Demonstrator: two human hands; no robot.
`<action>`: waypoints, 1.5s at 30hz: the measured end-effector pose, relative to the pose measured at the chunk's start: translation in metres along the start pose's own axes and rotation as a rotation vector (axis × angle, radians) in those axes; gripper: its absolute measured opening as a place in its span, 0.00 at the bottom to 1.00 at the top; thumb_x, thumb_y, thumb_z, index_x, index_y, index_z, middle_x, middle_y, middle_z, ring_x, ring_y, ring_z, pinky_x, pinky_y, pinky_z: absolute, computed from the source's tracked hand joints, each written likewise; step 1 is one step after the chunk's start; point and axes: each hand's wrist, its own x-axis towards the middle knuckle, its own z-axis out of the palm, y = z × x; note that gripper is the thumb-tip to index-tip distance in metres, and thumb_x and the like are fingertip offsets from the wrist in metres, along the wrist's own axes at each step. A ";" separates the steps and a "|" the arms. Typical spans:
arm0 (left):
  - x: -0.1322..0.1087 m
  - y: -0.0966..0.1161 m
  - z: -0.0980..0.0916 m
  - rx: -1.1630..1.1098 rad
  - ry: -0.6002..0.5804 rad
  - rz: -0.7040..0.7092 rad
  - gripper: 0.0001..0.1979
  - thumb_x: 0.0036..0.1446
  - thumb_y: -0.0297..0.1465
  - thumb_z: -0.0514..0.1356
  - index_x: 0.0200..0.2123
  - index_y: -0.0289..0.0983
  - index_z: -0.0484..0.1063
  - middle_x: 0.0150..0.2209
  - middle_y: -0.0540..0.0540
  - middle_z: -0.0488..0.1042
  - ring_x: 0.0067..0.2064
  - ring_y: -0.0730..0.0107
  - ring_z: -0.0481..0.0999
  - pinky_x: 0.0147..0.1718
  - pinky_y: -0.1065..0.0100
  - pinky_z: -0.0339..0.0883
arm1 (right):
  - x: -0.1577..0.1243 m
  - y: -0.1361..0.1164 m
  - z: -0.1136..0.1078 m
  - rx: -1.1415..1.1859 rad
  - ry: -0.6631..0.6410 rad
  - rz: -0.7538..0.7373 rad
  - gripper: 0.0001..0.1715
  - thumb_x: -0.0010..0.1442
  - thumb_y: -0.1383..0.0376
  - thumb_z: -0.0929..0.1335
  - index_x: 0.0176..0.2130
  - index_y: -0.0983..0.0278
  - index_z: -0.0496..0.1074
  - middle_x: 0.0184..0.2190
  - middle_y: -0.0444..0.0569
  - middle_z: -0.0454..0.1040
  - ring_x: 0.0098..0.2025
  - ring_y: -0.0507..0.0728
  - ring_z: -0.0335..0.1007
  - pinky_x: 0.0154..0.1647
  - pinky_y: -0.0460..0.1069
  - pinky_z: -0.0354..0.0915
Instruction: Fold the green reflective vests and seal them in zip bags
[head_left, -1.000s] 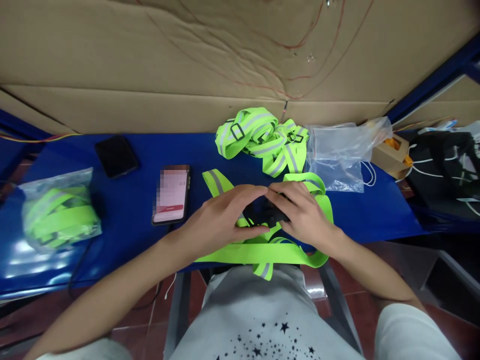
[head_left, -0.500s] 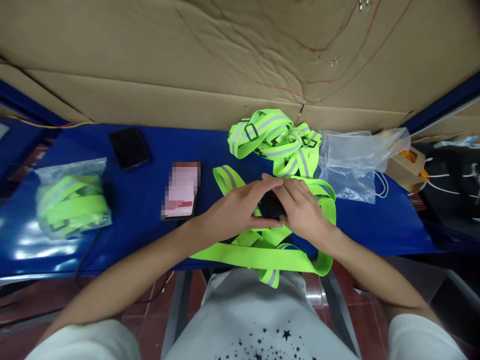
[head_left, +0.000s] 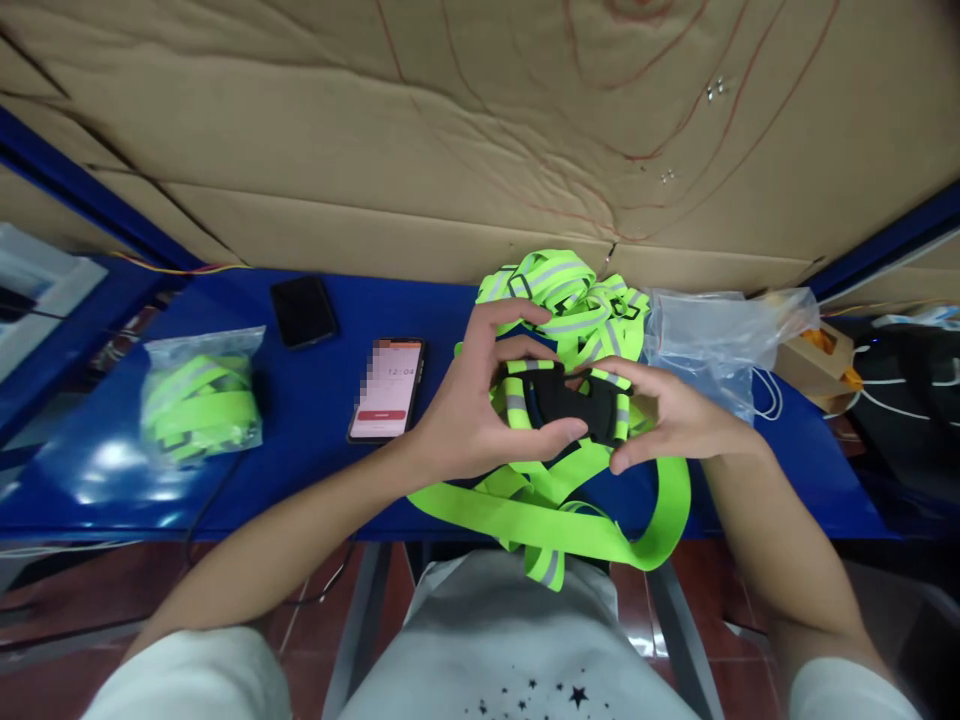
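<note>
Between my two hands is a black plastic side-release buckle point(head_left: 566, 400), its halves joined, with bright yellow-green reflective webbing looped through each end. My left hand point(head_left: 499, 390) grips the buckle's left part, thumb along the lower edge and fingers bent above it. My right hand point(head_left: 667, 410) pinches the right end between thumb and fingers. Below the hands, the long yellow-green strap point(head_left: 517, 515) lies in loops and hangs slightly over the table's front edge. Just behind them sits a heap of similar reflective straps point(head_left: 562, 285) with black adjusters.
Left of my hands lie a lit phone point(head_left: 386, 390), a black phone-like slab point(head_left: 302, 311) and a clear bag of folded strap point(head_left: 201, 405). Empty-looking plastic bags point(head_left: 701, 330) and a cardboard box point(head_left: 814, 365) stand on the right. Cardboard point(head_left: 300, 130) walls the blue table's back.
My hands have drawn apart and turned, so the buckle, earlier mostly covered, now shows between them. The view has shifted slightly, and the left-side items appear farther right.
</note>
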 end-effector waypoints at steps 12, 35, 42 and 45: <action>0.009 0.041 -0.009 -0.781 -0.575 -0.380 0.41 0.54 0.35 0.75 0.68 0.49 0.63 0.49 0.41 0.81 0.46 0.54 0.85 0.43 0.59 0.79 | 0.004 -0.058 0.028 0.915 0.294 0.187 0.21 0.44 0.53 0.83 0.29 0.59 0.75 0.20 0.40 0.74 0.17 0.50 0.69 0.13 0.42 0.66; -0.013 -0.067 0.015 -0.360 -0.103 -0.455 0.33 0.48 0.38 0.76 0.57 0.36 0.75 0.58 0.39 0.78 0.59 0.48 0.77 0.59 0.53 0.71 | 0.032 0.050 0.073 0.680 0.576 0.104 0.24 0.56 0.55 0.78 0.50 0.56 0.75 0.52 0.47 0.81 0.56 0.60 0.78 0.53 0.54 0.77; -0.024 -0.063 0.026 -0.293 0.069 -0.494 0.27 0.47 0.40 0.76 0.49 0.34 0.80 0.51 0.39 0.83 0.55 0.47 0.80 0.59 0.50 0.72 | 0.023 0.040 0.077 0.469 0.417 0.067 0.28 0.62 0.52 0.74 0.59 0.52 0.73 0.65 0.46 0.71 0.70 0.62 0.63 0.68 0.57 0.67; -0.025 -0.067 0.025 -0.401 0.130 -0.571 0.27 0.44 0.39 0.78 0.47 0.35 0.81 0.48 0.40 0.84 0.52 0.48 0.81 0.55 0.51 0.75 | 0.018 0.034 0.065 0.413 0.246 0.015 0.36 0.60 0.53 0.76 0.64 0.52 0.68 0.69 0.46 0.66 0.71 0.63 0.61 0.72 0.58 0.61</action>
